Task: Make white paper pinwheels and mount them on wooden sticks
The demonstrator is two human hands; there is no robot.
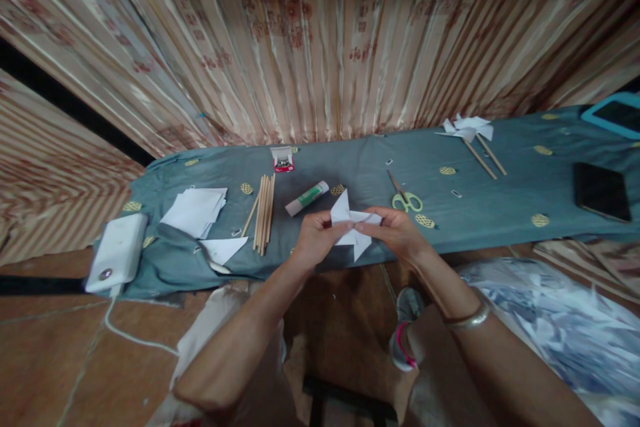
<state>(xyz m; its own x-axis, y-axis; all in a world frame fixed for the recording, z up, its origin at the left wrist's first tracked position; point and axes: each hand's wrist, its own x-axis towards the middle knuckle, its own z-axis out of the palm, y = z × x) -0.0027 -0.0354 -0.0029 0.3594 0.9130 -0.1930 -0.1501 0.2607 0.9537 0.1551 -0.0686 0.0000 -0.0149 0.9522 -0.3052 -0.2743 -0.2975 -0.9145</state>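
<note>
A folded white paper pinwheel sits between the two hands, held just over the near edge of the cloth-covered table. The left hand and the right hand each pinch it from one side — thumbs on top, close together near its centre. To do this well, I'd keep both thumbs firm at the middle so the folds stay gathered, and press lightly enough to leave the blades uncreased. Around it, counted: one glue stick, one pair of scissors, one open red box of small metallic pieces, one bundle of wooden sticks — too tightly packed to count — and one stack of paper, its sheets likewise uncountable. Farther right, two sticks bear white folded paper, near one black phone.
</note>
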